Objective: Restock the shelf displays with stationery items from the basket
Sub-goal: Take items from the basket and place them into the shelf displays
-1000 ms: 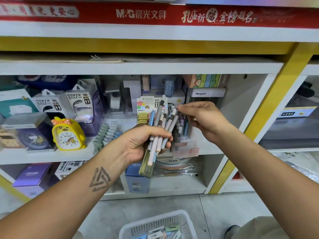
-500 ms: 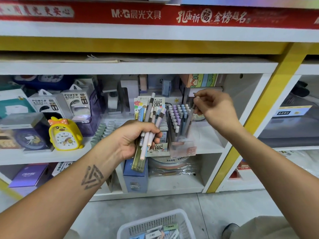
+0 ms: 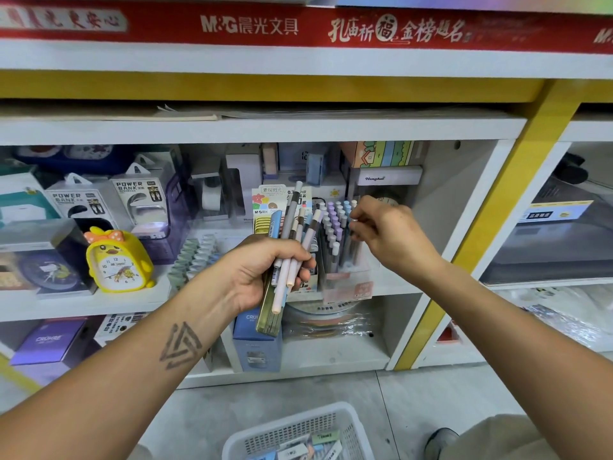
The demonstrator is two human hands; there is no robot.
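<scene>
A: Progress? 
B: Midway, likely. Left hand point(image 3: 262, 273) grips a pen bunch point(image 3: 295, 240); right hand point(image 3: 384, 234) pinches one pen at the display point(image 3: 345, 260). 
A: Left? 
B: Bunch, plus basket point(image 3: 298, 433) stock.

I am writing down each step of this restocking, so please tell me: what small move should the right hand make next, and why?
Probably it should lower the pen it pinches into the clear pen display and let go. The right hand is at the display's right side, above the rows of capped pens, while the left hand grips a bundle of pens waiting to be placed.
</scene>
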